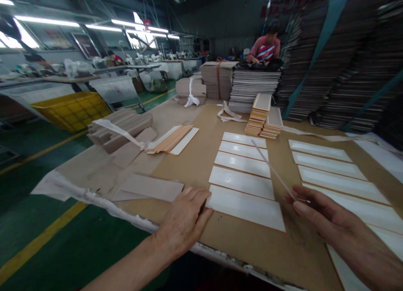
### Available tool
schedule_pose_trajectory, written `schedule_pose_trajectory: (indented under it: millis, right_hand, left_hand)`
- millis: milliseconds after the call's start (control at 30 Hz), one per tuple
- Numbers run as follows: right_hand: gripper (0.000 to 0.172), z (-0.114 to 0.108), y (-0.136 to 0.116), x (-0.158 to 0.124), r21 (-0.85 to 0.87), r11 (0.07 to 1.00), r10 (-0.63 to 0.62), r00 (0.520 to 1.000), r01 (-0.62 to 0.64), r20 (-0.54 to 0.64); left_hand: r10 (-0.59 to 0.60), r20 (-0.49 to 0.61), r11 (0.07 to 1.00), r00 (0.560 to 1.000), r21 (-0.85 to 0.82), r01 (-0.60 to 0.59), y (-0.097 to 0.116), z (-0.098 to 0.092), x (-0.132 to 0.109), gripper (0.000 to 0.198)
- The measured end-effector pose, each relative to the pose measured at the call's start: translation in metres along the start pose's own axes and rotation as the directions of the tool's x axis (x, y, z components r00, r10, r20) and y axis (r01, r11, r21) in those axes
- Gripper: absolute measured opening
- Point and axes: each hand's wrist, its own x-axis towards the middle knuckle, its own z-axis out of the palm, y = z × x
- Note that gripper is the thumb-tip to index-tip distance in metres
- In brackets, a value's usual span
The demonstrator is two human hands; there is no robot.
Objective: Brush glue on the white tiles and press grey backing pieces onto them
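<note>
My left hand (187,217) rests at the table's near side, thumb apart from the fingers. Its fingertips touch the left end of the nearest white strip (245,207) in a column of several glossy, orange-edged strips. Under and beside its knuckles lies a flat grey cardboard piece (151,187). Between thumb and fingers, my right hand (330,224) pinches a thin, pale stick (272,169). The stick slants up and left across the column's right side; whether it touches the strips I cannot tell. A second column of white strips (330,167) runs beneath and beyond my right hand.
Fanned orange-edged strips (171,142) and grey cardboard bundles (121,129) lie left on the table (185,165). Small stacked strips (261,116) stand behind the columns. Tall board stacks (333,64) rise at the right. A co-worker (264,51) sits behind; a yellow bin (71,110) stands left.
</note>
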Motion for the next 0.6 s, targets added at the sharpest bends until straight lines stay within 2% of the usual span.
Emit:
schedule_pose_trajectory:
  millis: [100,300,500,600]
  right_hand:
    - [0.084,0.011,-0.011,0.0,-0.02,0.999,0.048,0.997,-0.047,0.067]
    - [0.08,0.02,-0.009,-0.007,-0.077,0.997,0.019,0.999,-0.015,0.049]
    - [0.061,0.016,0.007,-0.029,-0.163,0.975,-0.144,0.987,0.154,0.07]
    - [0.057,0.015,0.025,-0.044,-0.179,0.964,-0.202,0.979,0.198,-0.006]
  left_hand:
    - [0.008,-0.002,1.0,1.0,0.009,-0.008,-0.002,0.001,0.0,0.024]
    - [0.01,-0.013,1.0,1.0,0.016,-0.01,0.001,-0.001,0.0,0.024]
    - [-0.002,0.016,0.999,1.0,-0.048,0.003,0.011,-0.001,-0.023,0.024]
    - [-0.031,0.028,0.996,0.999,-0.078,0.033,0.016,-0.004,-0.037,0.024]
